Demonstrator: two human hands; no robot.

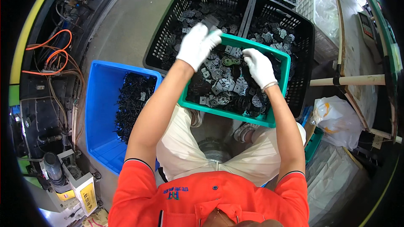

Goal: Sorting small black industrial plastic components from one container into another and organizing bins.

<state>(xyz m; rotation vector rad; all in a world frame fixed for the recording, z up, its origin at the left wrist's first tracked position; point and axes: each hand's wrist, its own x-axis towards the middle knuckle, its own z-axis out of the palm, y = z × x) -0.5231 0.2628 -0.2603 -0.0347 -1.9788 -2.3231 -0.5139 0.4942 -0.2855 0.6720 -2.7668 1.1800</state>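
Observation:
A green tray (269, 120) rests on my knees, filled with several small black and grey flat parts (219, 86). My left hand (197, 44), in a white glove, hovers over the tray's far left edge and pinches a dark part between its fingertips. My right hand (259, 67), also gloved, reaches down into the parts at the tray's right side; whether it grips one I cannot tell. Both bare forearms come up from my orange shirt.
Two black lattice crates (168, 29) (305, 54) with similar parts stand beyond the tray. A blue bin (97, 113) of black pieces sits at my left. Machinery with orange cables (50, 59) lies further left. White plastic bags (336, 120) and a wooden bench edge are on the right.

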